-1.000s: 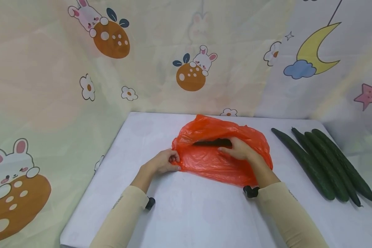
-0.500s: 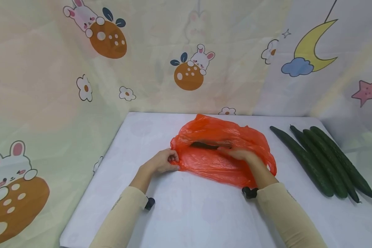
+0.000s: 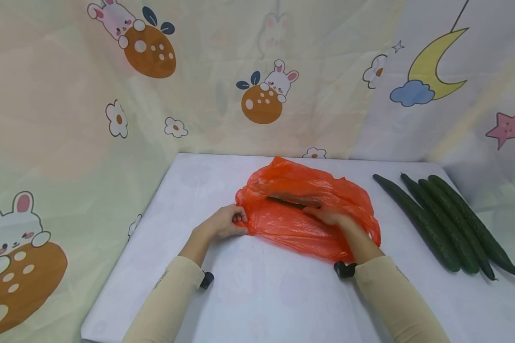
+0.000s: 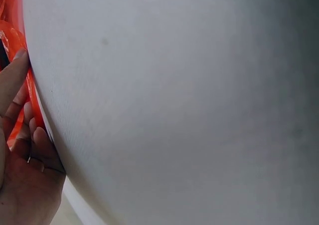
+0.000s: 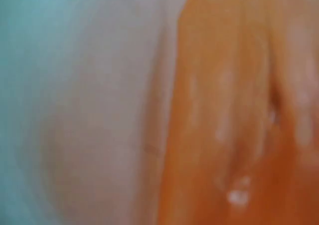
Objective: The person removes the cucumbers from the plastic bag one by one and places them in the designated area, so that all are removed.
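Note:
A thin, crinkled red plastic bag (image 3: 300,233) lies on the white table with its mouth gaping toward me. My left hand (image 3: 224,222) pinches the bag's left edge between thumb and fingers; the left wrist view also has this left hand (image 4: 32,185) with red film at its fingertips. Within the bag's mouth a strip of a dark green cucumber (image 3: 286,203) shows. My right hand (image 3: 329,215) reaches into that opening beside the cucumber. Its fingers are mostly hidden by film, so their hold is unclear. Only blurred orange-red film (image 5: 224,110) fills much of the right wrist view.
Several long dark green cucumbers (image 3: 448,224) lie side by side on the table's right part. A cartoon-printed cloth (image 3: 214,62) hangs behind and at the sides of the white table (image 3: 257,295).
My right hand has sunk lower into the bag, and less of the dark cucumber shows in the mouth. My left hand keeps its place on the bag's edge.

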`<state>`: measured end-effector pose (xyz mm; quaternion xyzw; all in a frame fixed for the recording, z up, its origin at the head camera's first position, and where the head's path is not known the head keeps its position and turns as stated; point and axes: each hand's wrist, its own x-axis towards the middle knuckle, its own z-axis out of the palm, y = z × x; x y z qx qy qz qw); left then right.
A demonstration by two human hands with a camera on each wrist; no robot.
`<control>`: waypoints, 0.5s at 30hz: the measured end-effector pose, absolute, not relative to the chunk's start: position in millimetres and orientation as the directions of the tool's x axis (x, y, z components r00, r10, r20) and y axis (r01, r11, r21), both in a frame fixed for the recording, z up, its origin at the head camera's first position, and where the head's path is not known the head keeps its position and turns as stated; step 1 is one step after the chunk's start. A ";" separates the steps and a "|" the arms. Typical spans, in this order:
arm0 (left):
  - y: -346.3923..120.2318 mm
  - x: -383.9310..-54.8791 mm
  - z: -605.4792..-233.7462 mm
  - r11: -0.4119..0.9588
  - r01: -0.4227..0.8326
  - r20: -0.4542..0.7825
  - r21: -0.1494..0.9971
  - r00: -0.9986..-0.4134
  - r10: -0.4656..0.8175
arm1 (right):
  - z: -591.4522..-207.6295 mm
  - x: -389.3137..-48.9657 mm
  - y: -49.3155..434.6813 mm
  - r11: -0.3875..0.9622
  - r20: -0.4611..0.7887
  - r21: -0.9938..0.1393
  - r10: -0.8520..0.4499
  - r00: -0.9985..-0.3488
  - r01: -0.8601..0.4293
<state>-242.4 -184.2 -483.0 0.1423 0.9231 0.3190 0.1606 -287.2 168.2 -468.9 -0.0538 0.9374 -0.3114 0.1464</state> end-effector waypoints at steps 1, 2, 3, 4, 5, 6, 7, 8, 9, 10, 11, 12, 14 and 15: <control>-183.7 -242.2 -482.7 0.758 0.157 -0.210 0.633 -0.908 0.363 | -469.2 -286.3 168.5 0.801 -0.239 -0.598 -0.196 -0.951 -0.015; -183.2 -242.1 -482.6 0.761 0.150 -0.215 0.631 -0.909 0.358 | -469.4 -285.8 169.1 0.802 -0.234 -0.598 -0.199 -0.952 -0.021; -182.7 -242.0 -482.7 0.763 0.147 -0.218 0.629 -0.909 0.355 | -469.3 -284.9 169.5 0.801 -0.230 -0.598 -0.207 -0.951 -0.030; -182.3 -241.9 -482.6 0.765 0.143 -0.221 0.628 -0.910 0.352 | -469.0 -283.9 169.9 0.800 -0.227 -0.599 -0.209 -0.951 -0.033; -182.0 -242.1 -483.0 0.767 0.142 -0.222 0.626 -0.910 0.349 | -468.9 -283.0 170.6 0.800 -0.222 -0.598 -0.213 -0.951 -0.040; -181.5 -242.2 -482.9 0.767 0.141 -0.223 0.625 -0.910 0.349 | -468.5 -281.9 171.4 0.800 -0.224 -0.599 -0.213 -0.951 -0.038; -180.8 -242.3 -482.7 0.766 0.144 -0.220 0.626 -0.910 0.351 | -467.9 -281.0 172.0 0.799 -0.213 -0.600 -0.214 -0.953 -0.045; -180.2 -242.5 -482.5 0.767 0.145 -0.220 0.625 -0.910 0.352 | -467.3 -280.1 172.8 0.796 -0.204 -0.603 -0.216 -0.955 -0.052; -179.8 -242.5 -482.2 0.767 0.152 -0.215 0.623 -0.910 0.355 | -466.9 -279.3 173.8 0.791 -0.204 -0.610 -0.210 -0.956 -0.044; -179.7 -242.7 -481.9 0.768 0.155 -0.214 0.621 -0.909 0.357 | -466.5 -278.3 175.0 0.787 -0.199 -0.615 -0.212 -0.957 -0.046; -179.3 -242.7 -481.5 0.769 0.155 -0.215 0.620 -0.909 0.357 | -466.0 -277.2 176.0 0.783 -0.196 -0.620 -0.215 -0.957 -0.049; -179.1 -242.7 -481.2 0.769 0.156 -0.215 0.620 -0.909 0.358 | -465.6 -276.2 177.0 0.776 -0.195 -0.629 -0.216 -0.957 -0.047; -179.5 -242.6 -481.3 0.771 0.156 -0.215 0.617 -0.910 0.356 | -464.9 -274.1 178.8 0.779 -0.185 -0.625 -0.218 -0.958 -0.057; -179.8 -242.4 -481.3 0.773 0.152 -0.218 0.616 -0.910 0.352 | -464.3 -273.6 179.8 0.774 -0.194 -0.631 -0.216 -0.957 -0.047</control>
